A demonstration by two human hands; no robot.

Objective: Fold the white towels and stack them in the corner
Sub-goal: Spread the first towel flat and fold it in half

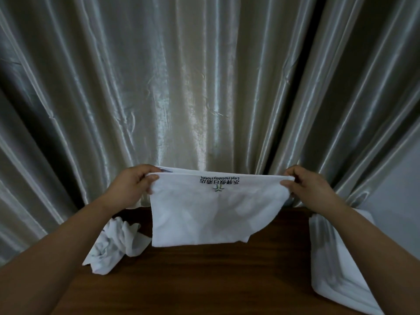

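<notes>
Left grip (134,185) and right grip (306,189) each pinch a top corner of the doubled towel (211,214) above the desk (204,280); pulling it taut, edges matched, should give a clean fold.

The raised towel (211,214) is white cloth, soft and matt, thin enough that shadows show faintly through it. Dark and green print (219,181) sits flat on it near the top edge. The crumpled towel (116,244) on the left is the same matt white cloth, deeply creased. The folded towels (336,264) on the right look thicker and smoother. The surface (204,280) is dark brown wood with a dull sheen. The far curtain (181,87) is glossy, satin-like grey-beige fabric, finely wrinkled. The wall (397,178) at right is smooth, matt and pale.
</notes>
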